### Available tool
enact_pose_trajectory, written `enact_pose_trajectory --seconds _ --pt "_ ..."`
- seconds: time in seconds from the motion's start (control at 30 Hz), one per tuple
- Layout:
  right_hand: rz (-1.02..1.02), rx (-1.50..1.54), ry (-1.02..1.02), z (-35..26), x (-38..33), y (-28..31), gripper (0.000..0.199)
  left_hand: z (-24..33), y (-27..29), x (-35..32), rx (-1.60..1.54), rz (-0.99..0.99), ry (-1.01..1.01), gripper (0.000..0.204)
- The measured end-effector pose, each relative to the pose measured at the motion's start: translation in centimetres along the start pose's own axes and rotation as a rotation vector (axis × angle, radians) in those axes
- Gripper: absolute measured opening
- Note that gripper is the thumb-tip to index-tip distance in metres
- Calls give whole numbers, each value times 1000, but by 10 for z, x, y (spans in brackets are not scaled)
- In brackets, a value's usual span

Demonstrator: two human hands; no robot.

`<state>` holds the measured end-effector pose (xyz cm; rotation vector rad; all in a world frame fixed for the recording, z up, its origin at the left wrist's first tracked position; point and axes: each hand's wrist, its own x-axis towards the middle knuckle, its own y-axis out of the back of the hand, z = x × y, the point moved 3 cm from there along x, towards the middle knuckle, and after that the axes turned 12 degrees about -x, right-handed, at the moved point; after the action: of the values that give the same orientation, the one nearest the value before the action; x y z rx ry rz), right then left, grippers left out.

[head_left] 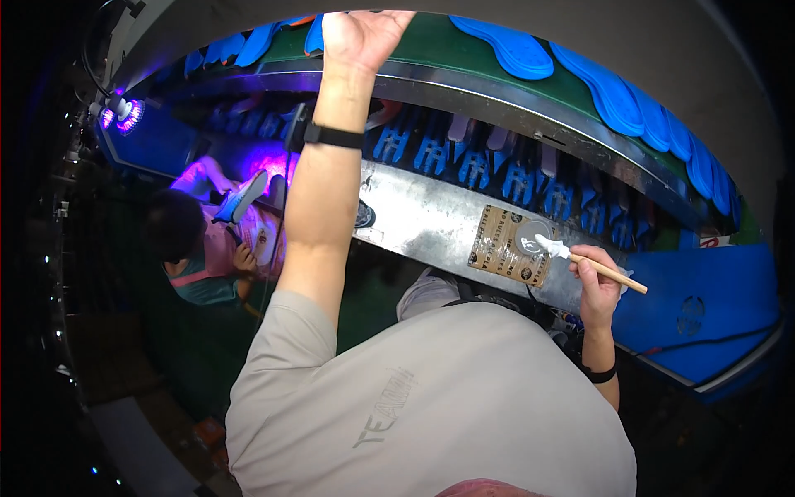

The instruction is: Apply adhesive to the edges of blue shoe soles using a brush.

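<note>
My right hand (596, 284) grips a brush (611, 272) by its light wooden handle. The brush's white, coated head rests over a small round dish (530, 251) with white liquid in it. Under the dish lies a piece of printed brown cardboard (492, 240) on a metal ledge (422, 217). My left arm stretches far up and forward; my left hand (358, 40) is at the upper green belt (426, 48), close to a blue insole (315, 37). The overhang and picture edge cut off its fingers, so any hold is hidden.
Blue insoles (609, 95) lie along the upper belt. Below it, several blue shoe-shaped supports (474, 168) stand in a row. At left, a co-worker (199, 240) handles a shoe (242, 199) near purple lamps (128, 116). A blue panel (696, 290) is at right.
</note>
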<state>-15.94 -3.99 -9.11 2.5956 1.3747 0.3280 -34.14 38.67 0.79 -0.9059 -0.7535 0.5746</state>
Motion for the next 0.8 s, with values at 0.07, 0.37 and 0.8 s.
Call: enact_pose_trajectory --seconds 0.07,0.37,0.8 --pt "0 4 3 6 1 -1 20 10 32 17 9 247 -31 81" --pt "-66 -26 -111 42 -10 -3 22 81 162 12 86 803 -10 63" --pt "-51 -570 -31 129 35 -3 17 117 82 -100 1779 575 -882 23"
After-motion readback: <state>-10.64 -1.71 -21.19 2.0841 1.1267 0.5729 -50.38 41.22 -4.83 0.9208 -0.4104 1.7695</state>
